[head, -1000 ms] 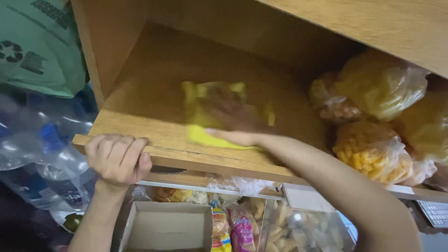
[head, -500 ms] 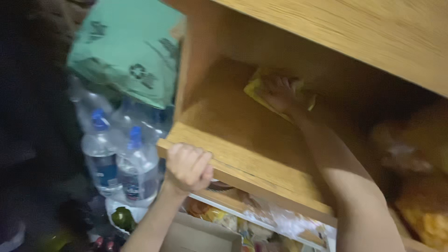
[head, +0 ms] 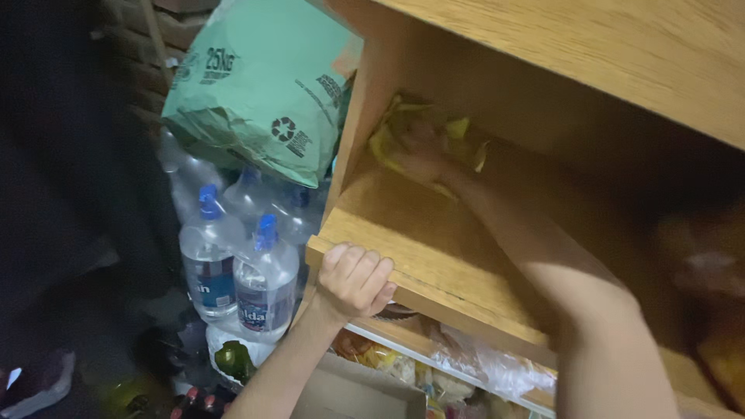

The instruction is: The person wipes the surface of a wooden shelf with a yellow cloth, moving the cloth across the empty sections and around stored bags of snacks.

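Deep inside the shelf (head: 434, 256), right hand (head: 423, 155) presses yellow cloth (head: 388, 140) (left hand (head: 353, 279) curled gripping the edge)

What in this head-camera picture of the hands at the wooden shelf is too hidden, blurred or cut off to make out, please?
- Right hand, head view: blurred and dim at the back corner of the shelf; its fingers merge with the yellow cloth.
- Left hand: fingertips curl under the shelf's front edge, hidden.
- Packets below the shelf: partly covered by the right forearm, cut by the bottom edge.
- Right side: blurred and dark, contents unreadable.
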